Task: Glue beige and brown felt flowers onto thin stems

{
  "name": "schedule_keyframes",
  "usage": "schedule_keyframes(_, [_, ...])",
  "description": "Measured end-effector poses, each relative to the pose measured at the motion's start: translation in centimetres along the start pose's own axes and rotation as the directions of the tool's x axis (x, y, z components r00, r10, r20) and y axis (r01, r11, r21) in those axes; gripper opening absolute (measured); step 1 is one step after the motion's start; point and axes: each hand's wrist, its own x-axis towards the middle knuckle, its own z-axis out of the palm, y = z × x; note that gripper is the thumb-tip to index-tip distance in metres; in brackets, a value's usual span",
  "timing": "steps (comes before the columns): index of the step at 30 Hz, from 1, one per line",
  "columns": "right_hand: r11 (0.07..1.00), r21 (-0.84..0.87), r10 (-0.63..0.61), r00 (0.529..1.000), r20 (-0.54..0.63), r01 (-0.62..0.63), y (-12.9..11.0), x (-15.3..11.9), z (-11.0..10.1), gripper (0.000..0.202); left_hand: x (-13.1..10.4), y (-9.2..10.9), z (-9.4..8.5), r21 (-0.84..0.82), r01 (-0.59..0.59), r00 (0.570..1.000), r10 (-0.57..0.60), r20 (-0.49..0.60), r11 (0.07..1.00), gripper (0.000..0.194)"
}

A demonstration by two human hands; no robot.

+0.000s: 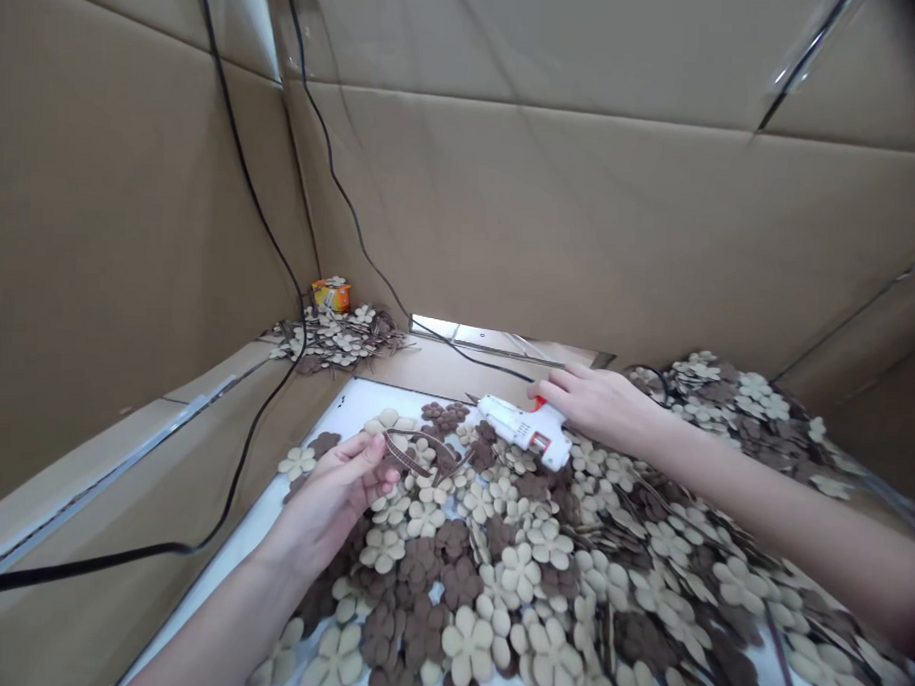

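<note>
The step in hand appears to be gluing. The left hand [339,489] pinches the brown ribbon [406,461] between thumb and fingertips, near the far left corner of the white board [377,388]; the right hand [601,403] has its fingers wrapped around the glue gun [519,423]. The next move calls for a steady ribbon. Heaped flower cut-outs [469,646] crowd below; a black cable [360,238] trails beyond the far edge.

No text is readable; markings on the orange box [331,298] blur.
</note>
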Motion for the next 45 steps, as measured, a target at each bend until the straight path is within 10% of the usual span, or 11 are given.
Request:
schedule_keyframes(6, [0.992, 0.053, 0.113, 0.993, 0.038, -0.115, 3.8, 0.0, 8.4, 0.033, -0.2, -0.2, 0.1, -0.069, 0.032, 0.999, -0.029, 0.045, 0.997, 0.024])
schedule_keyframes(11, [0.983, 0.12, 0.142, 0.99, 0.008, -0.142, 4.0, -0.2, 10.7, 0.032, 0.0, -0.1, 0.0, -0.083, 0.044, 0.999, -0.043, 0.007, 0.996, 0.027])
schedule_keyframes(19, [0.923, 0.322, 0.264, 0.955, -0.132, -0.211, 0.0, 2.5, 6.0, 0.042, 0.4, -0.7, -0.1, 0.042, -0.063, 0.998, 0.063, -0.007, 0.997, 0.021])
schedule_keyframes(25, [0.33, 0.93, 0.206, 0.974, 0.095, -0.161, -9.3, 4.7, -1.0, 0.031, 0.3, -1.2, 0.4, 0.135, -0.103, 0.995, 0.103, 0.012, 0.985, 0.022])
schedule_keyframes(32, [-0.221, 0.966, 0.201, 0.963, 0.177, -0.131, -13.4, 6.6, 1.2, 0.049, -0.1, -1.4, 1.1, 0.263, -0.193, 0.979, 0.204, -0.016, 0.945, 0.025])
schedule_keyframes(45, [-0.072, 0.98, 0.266, 0.944, 0.198, -0.185, -12.1, 5.8, 1.1, 0.051, 0.1, -2.3, 1.3, 0.273, -0.23, 0.971, 0.24, -0.002, 0.934, 0.023])
